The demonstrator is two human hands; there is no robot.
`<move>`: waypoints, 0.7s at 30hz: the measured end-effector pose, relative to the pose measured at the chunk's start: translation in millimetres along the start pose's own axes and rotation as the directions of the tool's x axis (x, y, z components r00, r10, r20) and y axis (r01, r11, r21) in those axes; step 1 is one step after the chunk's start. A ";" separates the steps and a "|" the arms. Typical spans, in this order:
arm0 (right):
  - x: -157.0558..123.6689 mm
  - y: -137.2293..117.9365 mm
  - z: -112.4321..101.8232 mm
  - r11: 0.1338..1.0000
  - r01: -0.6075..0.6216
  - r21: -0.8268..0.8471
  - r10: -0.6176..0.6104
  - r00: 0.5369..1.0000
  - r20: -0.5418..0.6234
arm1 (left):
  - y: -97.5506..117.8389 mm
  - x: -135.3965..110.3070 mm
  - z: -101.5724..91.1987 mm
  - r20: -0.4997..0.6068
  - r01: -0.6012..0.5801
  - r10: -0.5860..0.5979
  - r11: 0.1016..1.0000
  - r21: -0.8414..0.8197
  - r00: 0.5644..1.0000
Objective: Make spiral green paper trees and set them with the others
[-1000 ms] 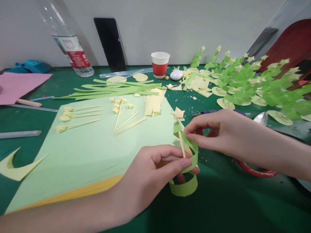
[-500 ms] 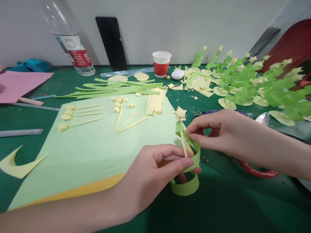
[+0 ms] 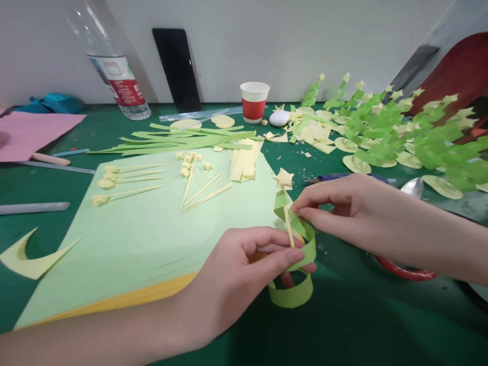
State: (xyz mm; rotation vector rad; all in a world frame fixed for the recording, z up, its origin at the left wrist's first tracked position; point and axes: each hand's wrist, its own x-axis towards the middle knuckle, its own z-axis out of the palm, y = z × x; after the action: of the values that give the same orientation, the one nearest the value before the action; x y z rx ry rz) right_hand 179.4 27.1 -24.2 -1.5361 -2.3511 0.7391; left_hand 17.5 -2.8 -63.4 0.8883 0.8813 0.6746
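Note:
Between thumb and fingers, my left hand (image 3: 251,274) grips a thin pale stick (image 3: 288,229) held upright. A pale yellow paper star (image 3: 284,179) tops the stick. A green paper strip (image 3: 292,296) winds loosely around it, its lower end curling below my left fingers. My right hand (image 3: 339,206) pinches the strip beside the stick, just under the star. On the light green paper sheet (image 3: 152,234), left of my hands, lie several sticks with stars (image 3: 133,193), bare sticks (image 3: 208,197) and loose small stars (image 3: 186,163).
Green paper strips (image 3: 183,142) and pale strips (image 3: 243,161) lie behind. A paper cup (image 3: 254,104), a bottle (image 3: 127,89) and a leaning phone (image 3: 177,71) stand at the back. Many star-topped green stems (image 3: 412,122) fill the right. Red-handled scissors (image 3: 409,274) lie under my right arm.
My right fingers have shifted slightly at the strip, and its wrap below the star sits a little differently. The left hand keeps its hold on the stick.

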 end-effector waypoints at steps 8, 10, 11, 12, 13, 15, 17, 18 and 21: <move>4.6 1.2 -1.0 0.996 0.012 0.086 -0.010 1.000 -0.014 | -1.1 -0.6 -0.9 0.004 0.002 -0.002 0.999 0.050 1.000; 3.3 1.9 -2.6 0.999 -0.012 0.034 0.013 1.000 -0.023 | -1.1 -1.1 -1.2 0.002 -0.004 0.004 0.998 0.070 1.000; 2.9 2.5 -3.5 1.000 -0.029 0.010 0.030 0.999 -0.029 | -1.2 -1.2 -1.4 0.002 -0.006 0.006 0.997 0.078 1.000; 2.8 3.3 -4.4 0.999 -0.042 -0.012 0.042 0.998 -0.038 | -1.4 -1.3 -1.6 0.000 -0.007 0.007 0.997 0.083 1.000; 3.0 4.3 -5.5 0.999 -0.043 -0.029 0.042 0.998 -0.055 | -1.6 -1.4 -1.8 -0.005 -0.007 0.007 0.996 0.084 1.000; 4.1 6.8 -8.3 0.997 -0.026 -0.066 0.020 0.995 -0.102 | -2.3 -1.2 -2.3 -0.007 -0.004 0.004 0.997 0.080 1.000; 4.8 10.3 -12.4 0.993 -0.005 -0.122 -0.016 0.985 -0.170 | -2.8 -0.6 -2.6 -0.003 -0.006 0.006 0.998 0.068 1.000; 4.4 12.3 -14.9 0.986 -0.005 -0.164 -0.030 0.977 -0.209 | -3.0 -0.1 -2.6 0.001 -0.007 0.007 0.998 0.061 1.000; -0.4 18.5 -24.0 0.924 -0.097 -0.371 -0.027 0.949 -0.316 | -3.2 1.1 -2.1 0.013 -0.009 0.009 0.999 0.036 1.000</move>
State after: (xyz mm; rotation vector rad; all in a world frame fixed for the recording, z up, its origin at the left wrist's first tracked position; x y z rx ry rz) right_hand 205.1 39.4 -13.8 -1.6976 -2.3124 0.0193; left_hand 16.7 -2.7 -67.2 0.9282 0.8809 0.6623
